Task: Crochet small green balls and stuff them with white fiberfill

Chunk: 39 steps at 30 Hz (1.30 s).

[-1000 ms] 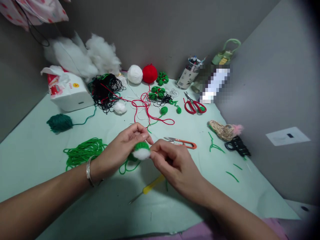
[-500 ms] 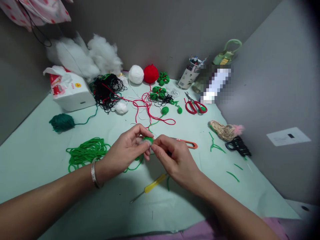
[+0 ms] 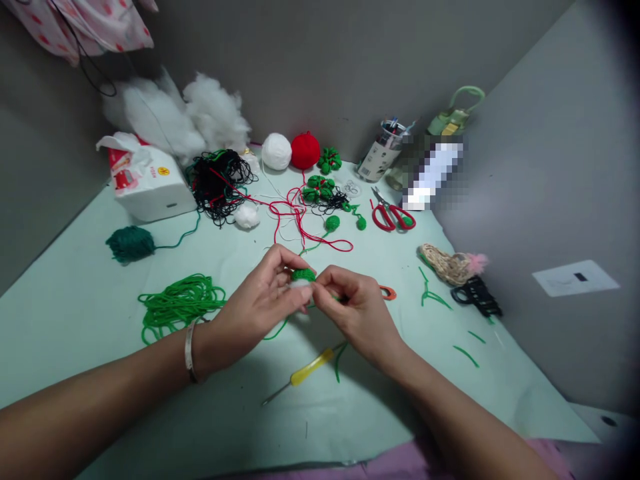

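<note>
A small green crocheted piece (image 3: pixel 303 275) with white stuffing (image 3: pixel 300 291) showing at its lower side is held in my left hand (image 3: pixel 260 300), between thumb and fingers. My right hand (image 3: pixel 350 303) pinches at the right edge of the piece, its thumb and forefinger pressed together near the stuffing. Green yarn trails below my left hand toward a loose green skein (image 3: pixel 180 300) on the left. A crochet hook with a yellow handle (image 3: pixel 312 367) lies on the table just below my hands. An orange-handled tool (image 3: pixel 389 293) is partly hidden behind my right hand.
Red scissors (image 3: pixel 394 218), a pen cup (image 3: pixel 383 152) and finished green pieces (image 3: pixel 319 189) stand or lie at the back. White stuffing (image 3: pixel 160 113), a tissue pack (image 3: pixel 153 190), black yarn (image 3: pixel 217 183) and white and red balls (image 3: pixel 305 151) are behind. A black hair clip (image 3: pixel 477 294) lies right.
The green piece has turned in my left hand, so more green and more white stuffing show. My right hand has shifted slightly right, and the whole view has moved a little.
</note>
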Motion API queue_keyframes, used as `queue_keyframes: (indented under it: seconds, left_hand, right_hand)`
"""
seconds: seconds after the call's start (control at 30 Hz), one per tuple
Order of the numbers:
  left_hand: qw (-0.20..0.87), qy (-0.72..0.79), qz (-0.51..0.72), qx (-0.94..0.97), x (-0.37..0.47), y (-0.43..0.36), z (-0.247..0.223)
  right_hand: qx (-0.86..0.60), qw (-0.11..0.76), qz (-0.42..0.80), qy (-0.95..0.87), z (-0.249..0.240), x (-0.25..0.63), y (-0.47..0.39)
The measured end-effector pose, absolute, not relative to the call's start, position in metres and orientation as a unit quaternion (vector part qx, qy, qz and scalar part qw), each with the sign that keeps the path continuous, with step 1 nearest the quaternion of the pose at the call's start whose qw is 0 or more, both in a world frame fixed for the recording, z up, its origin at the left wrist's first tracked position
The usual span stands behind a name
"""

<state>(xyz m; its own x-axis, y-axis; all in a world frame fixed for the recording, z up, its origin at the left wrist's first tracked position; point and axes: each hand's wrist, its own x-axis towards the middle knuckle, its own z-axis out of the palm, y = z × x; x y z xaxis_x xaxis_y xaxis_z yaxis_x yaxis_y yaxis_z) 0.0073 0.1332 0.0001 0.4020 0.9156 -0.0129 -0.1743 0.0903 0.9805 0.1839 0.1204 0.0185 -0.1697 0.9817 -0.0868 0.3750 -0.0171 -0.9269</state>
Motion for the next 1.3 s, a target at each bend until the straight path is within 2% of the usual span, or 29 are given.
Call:
queue_keyframes:
  seconds: [0.2,0.4,0.73,0.9,1.1,1.3]
  left_hand:
    - [0.656,0.375,0.408,0.513,0.007,0.137,-0.001]
    - [0.654,0.406,0.406,0.493,0.012,0.141,-0.002]
    - [0.684,0.324,0.414,0.506,0.000,0.139,0.004]
    - [0.674,0.345,0.428,0.493,0.004,0.138,0.001]
    - [0.665,0.373,0.439,0.475,0.008,0.140,-0.005]
    - [0.655,0.348,0.454,0.494,0.007,0.137,-0.010]
  right_hand:
    - [-0.520,0.317,0.461,-0.646,0.021,0.183,0.115]
    - [-0.526,0.307,0.383,-0.695,0.017,0.178,0.109]
    - [-0.530,0.319,0.494,-0.611,0.016,0.186,0.125]
    - [-0.488,0.325,0.535,-0.608,0.015,0.183,0.121]
    - [-0.480,0.331,0.523,-0.621,0.015,0.179,0.120]
    - [-0.493,0.362,0.576,-0.543,0.011,0.177,0.125]
